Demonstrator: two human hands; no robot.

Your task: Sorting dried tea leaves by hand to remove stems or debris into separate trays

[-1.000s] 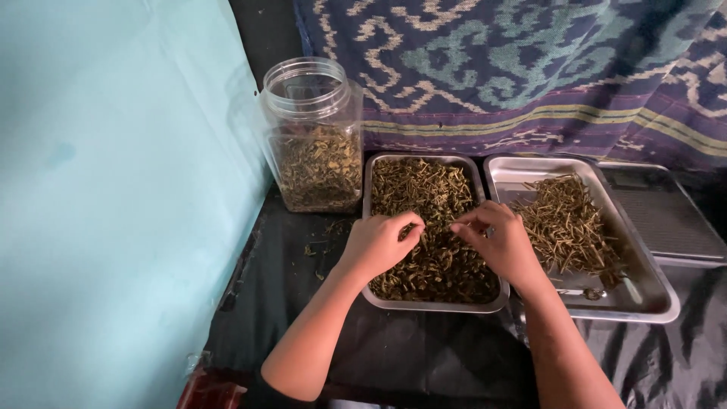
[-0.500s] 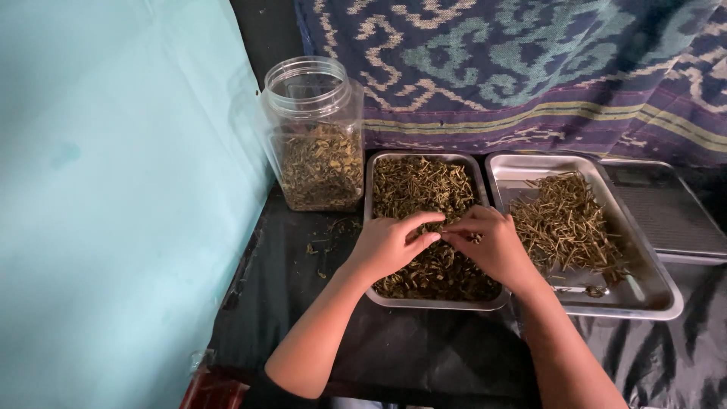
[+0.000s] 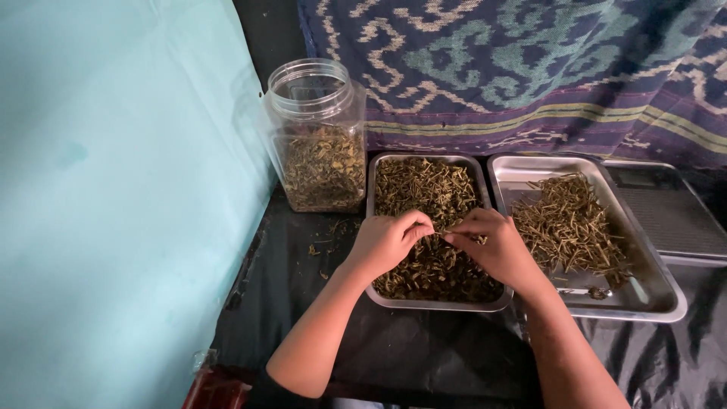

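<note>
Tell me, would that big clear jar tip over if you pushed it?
Probably not easily. The clear jar is wide with flat sides, and the dried bits sit low, filling about half. It has no lid, so a hard shove near the top might spill some. It likely feels light, being thin plastic.

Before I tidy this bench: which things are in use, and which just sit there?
In use: left hand, right hand, steel tray of dried green bits, steel tray of thin stems.
Idle: clear plastic jar, flat grey scale.
</note>
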